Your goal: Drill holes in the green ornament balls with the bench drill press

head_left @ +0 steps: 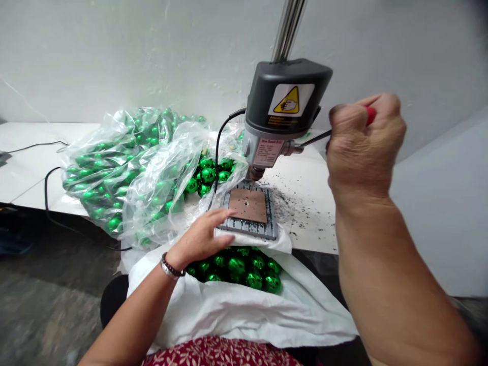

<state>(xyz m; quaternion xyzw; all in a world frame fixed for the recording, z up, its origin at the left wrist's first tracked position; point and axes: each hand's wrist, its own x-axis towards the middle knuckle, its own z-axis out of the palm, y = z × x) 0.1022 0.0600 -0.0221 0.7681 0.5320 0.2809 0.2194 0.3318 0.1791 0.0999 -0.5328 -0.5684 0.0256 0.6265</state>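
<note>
My right hand (364,145) is closed in a fist around the red-tipped lever (318,137) of a small bench drill (284,107). Below the chuck, a brown square plate (249,206) with a small hole lies on the drill's grey ribbed base (267,231). At the left front corner of that base is my left hand (208,234), its thumb and fingers apart and nothing visible between them. Shiny green balls (253,278) rest just below it in a white cloth (236,315) across my lap.
A large clear plastic bag (125,162) full of green balls lies on the white table (30,152) to the left. A black cable (217,152) runs down beside the drill. Dark shavings (292,203) are scattered right of the base. A wall (114,56) stands behind.
</note>
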